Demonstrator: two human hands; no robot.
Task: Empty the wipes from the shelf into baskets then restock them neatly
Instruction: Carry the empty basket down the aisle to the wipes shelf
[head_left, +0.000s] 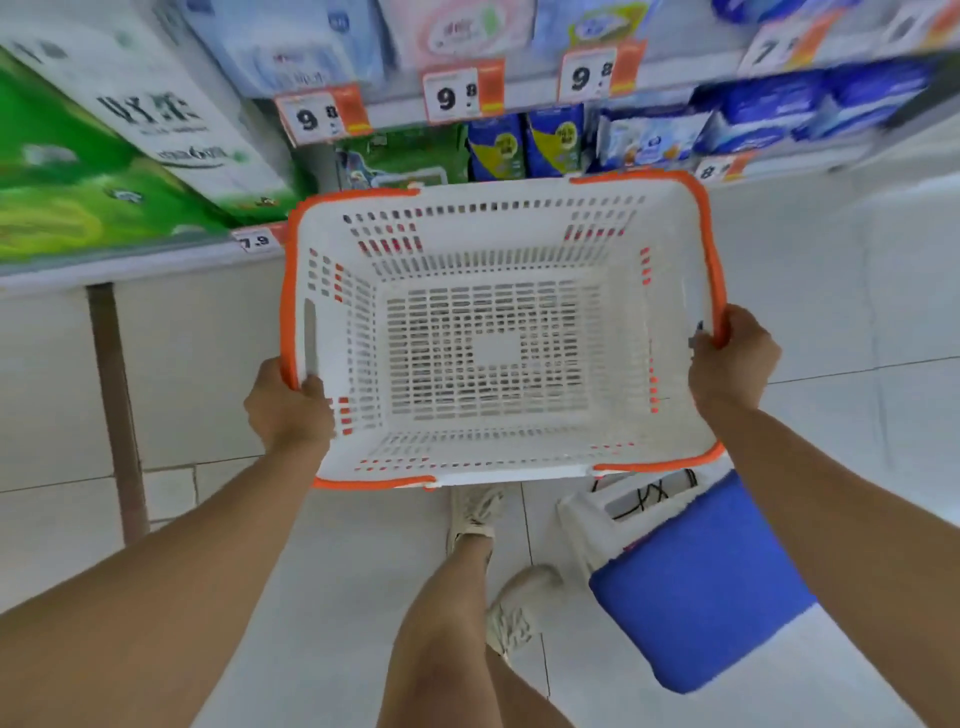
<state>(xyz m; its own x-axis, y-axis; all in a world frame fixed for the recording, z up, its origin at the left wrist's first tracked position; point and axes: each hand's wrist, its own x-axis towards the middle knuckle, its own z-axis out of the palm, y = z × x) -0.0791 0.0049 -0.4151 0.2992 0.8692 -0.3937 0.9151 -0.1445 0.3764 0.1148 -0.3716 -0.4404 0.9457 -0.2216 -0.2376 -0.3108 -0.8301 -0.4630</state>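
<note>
a white slotted basket (498, 332) with an orange rim is held level above the tiled floor (857, 312), its mouth turned up toward the camera and its long axis running left to right, parallel to the shelf edge. nothing is seen inside it. the left hand (288, 408) is clamped on the left short side, thumb hooked over the rim beside a cut-out handle slot; the right hand (735, 358) is clamped on the right short side, fingers curled over the orange edge. the far long side of the basket is seen just in front of the lower shelf (519, 150), where packs of wipes (524, 143) in blue and green wrappers are stood upright. an upper shelf (530, 88) above is hung with price tags (452, 96) marked 9.8. large green-and-white packs (104, 171) are stacked on a lower ledge at the left, above a brown shelf post (117, 415). below the near edge of the basket, two pale shoes (475, 514) are seen on the tiles, and a blue-and-white container (696, 582) is set on the floor just beside the right foot.
</note>
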